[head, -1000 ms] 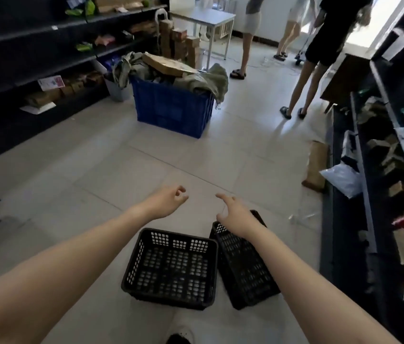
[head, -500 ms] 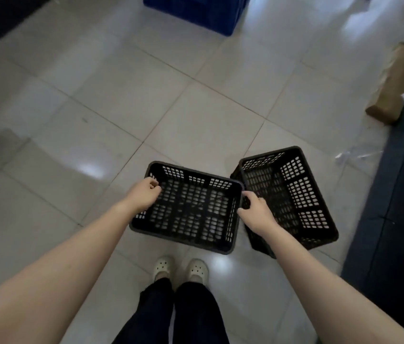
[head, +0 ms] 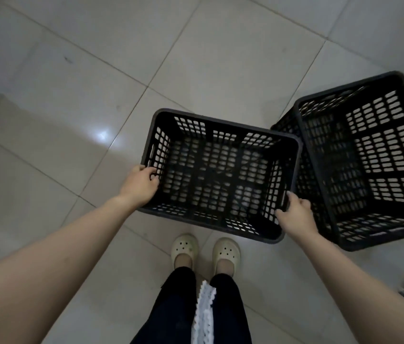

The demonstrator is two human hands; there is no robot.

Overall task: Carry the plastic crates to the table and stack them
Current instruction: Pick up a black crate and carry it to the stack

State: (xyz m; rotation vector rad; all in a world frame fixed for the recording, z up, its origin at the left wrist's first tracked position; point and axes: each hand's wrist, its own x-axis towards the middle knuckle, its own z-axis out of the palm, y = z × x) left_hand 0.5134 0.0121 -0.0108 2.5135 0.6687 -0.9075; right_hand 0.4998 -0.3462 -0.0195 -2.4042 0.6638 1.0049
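Your left grip (head: pixel 139 186) and right grip (head: pixel 295 215) clasp opposite walls of the black plastic crate (head: pixel 222 122); second crate (head: pixel 359 167) tilted, just right.

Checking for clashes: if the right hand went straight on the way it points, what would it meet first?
The right wall of the upright black crate, which the right hand grips; the tilted crate lies beside it, not ahead.
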